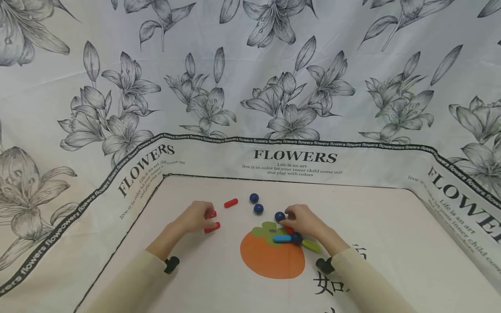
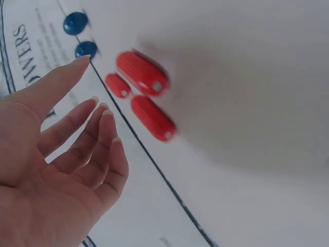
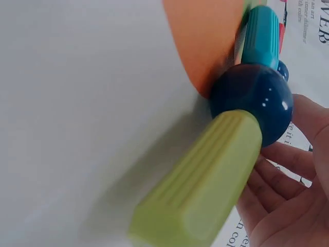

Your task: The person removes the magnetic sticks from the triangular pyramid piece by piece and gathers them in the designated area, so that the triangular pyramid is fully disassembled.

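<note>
Left hand [image 1: 198, 216]: empty, fingers loosely bent, with a gap between thumb and fingertips; positioned over the near pair of red rods. Contact with them cannot be told.

Red rods, three, loose: two side by side at the left hand's fingertips, nearer rod [image 1: 212, 227] and middle rod [image 1: 213, 214]; far rod [image 1: 231, 203] just beyond, lying aslant.

Right hand [image 1: 305, 219]: thumb and fingers bent, gripping the ball-and-rod assembly at its far side; exact fingertip contact hidden behind the middle ball in the right wrist view.

Ball-and-rod assembly, over the printed orange fruit: dark blue middle ball [image 1: 296, 238]; light blue rod [image 1: 282, 238] joined on the left; yellow-green ribbed rod [image 1: 311, 245] joined on the near right; short red rod [image 1: 288, 229], partly covered by the right hand, beside the middle ball.

Dark blue end ball [image 1: 279, 216]: at the right hand's fingertips; whether joined to the short red rod cannot be told.

Loose dark blue balls, two: far ball [image 1: 254, 198] and near ball [image 1: 258, 209], close together, between the hands.

Worktop [image 1: 188, 278]: pale cloth; printed orange fruit [image 1: 272, 261] with green leaves, black characters [image 1: 328, 284].

Backdrop [image 1: 219, 26]: white cloth, grey lilies, "FLOWERS" lettering.
</note>
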{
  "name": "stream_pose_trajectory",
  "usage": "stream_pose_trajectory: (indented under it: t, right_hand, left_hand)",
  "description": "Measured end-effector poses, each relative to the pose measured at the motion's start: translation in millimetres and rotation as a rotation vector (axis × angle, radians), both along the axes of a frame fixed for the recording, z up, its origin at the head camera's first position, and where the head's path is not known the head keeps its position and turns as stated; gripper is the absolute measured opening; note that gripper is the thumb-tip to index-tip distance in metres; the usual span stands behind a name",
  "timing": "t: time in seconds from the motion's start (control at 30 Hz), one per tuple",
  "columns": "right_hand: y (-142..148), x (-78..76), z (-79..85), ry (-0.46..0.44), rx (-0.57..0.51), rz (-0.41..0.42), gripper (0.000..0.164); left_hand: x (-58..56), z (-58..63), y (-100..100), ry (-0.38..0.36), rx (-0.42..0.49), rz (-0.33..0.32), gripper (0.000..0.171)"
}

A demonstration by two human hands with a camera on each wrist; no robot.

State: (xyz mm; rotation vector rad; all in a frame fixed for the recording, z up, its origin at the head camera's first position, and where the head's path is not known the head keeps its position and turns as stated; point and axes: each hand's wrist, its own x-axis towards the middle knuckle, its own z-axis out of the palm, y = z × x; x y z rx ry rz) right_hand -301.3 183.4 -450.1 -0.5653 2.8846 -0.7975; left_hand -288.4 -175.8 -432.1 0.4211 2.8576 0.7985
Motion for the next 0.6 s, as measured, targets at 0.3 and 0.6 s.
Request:
stream_pose_trajectory:
  t: [0.3,0.6]
  right_hand:
    - [3.9,9.8,1.7,-0.054,-0.002,-0.035,0.019]
    - [6.1,12.8,-1.5,-0.008,-0.017,0.050,0.010]
  left_hand:
    - [-4.0,-5.5,60.3,0.023,0.034,-0.159,0.031]
    - [-12.8,-21.0,105.2,-0.010,0.045,-0.253,0.044]
